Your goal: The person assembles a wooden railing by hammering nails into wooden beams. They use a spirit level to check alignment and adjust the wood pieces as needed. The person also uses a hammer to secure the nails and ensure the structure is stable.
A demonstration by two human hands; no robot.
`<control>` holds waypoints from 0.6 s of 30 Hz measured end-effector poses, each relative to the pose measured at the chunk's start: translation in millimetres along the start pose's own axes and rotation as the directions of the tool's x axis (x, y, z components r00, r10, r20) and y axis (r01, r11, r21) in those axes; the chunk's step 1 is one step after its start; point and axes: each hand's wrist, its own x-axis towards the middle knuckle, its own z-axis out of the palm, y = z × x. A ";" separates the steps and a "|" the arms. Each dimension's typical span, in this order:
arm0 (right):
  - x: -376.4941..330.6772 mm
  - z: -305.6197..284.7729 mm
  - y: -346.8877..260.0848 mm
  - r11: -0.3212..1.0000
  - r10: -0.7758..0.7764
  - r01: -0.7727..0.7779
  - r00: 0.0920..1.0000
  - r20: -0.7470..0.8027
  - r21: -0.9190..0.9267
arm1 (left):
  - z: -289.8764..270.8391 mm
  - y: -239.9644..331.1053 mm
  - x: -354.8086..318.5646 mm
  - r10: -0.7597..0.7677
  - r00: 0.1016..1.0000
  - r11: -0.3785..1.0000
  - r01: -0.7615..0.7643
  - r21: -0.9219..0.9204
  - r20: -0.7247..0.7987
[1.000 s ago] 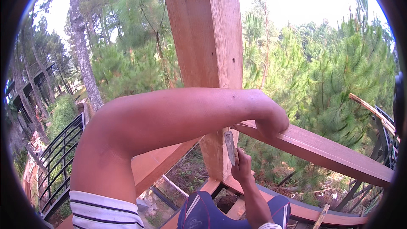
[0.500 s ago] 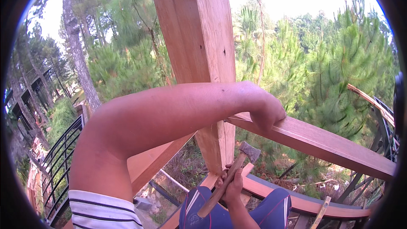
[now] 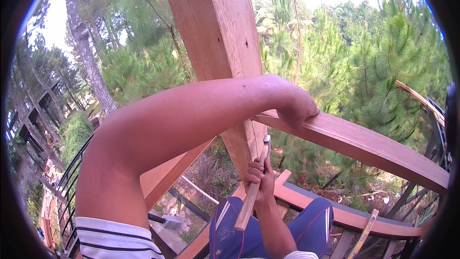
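Note:
My left arm reaches across the view from the lower left. At its end, my left hand (image 3: 298, 111) grips the top of a brown wooden rail (image 3: 373, 143), close to where it meets a thick wooden post (image 3: 235, 48); most of its fingers are hidden behind the hand. Lower down, my right hand (image 3: 260, 177) is closed around the wooden handle of a hatchet (image 3: 247, 206). The hatchet's metal head points up, seen nearly edge-on, beside the post and below the left forearm.
Another wooden rail (image 3: 177, 172) runs from the post toward the lower left. My knees (image 3: 306, 230) are below the hands, by a curved lower beam (image 3: 354, 220). A thin wood strip (image 3: 364, 235) leans there. Black metal railing (image 3: 69, 187) stands at left; pines and sloping ground lie beyond.
The right hand has raised the hatchet slightly and turned it, so its head now shows edge-on. The left hand keeps its place on the rail while the view has shifted a little.

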 end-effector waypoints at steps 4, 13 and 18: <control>8.2 -3.1 7.1 0.997 0.077 -0.077 0.996 0.037 -0.001 | 2.3 3.5 -3.3 0.001 1.000 1.000 0.000 0.028 -0.028; -8.7 -26.3 -16.9 0.921 -0.330 0.384 0.860 -0.390 0.067 | 0.6 5.9 -4.6 -0.039 0.999 0.999 0.039 -0.002 -0.025; -13.5 -1.4 1.6 0.983 0.181 -0.184 0.957 0.226 -0.005 | -0.9 7.1 -7.3 -0.023 0.999 1.000 0.023 0.011 -0.044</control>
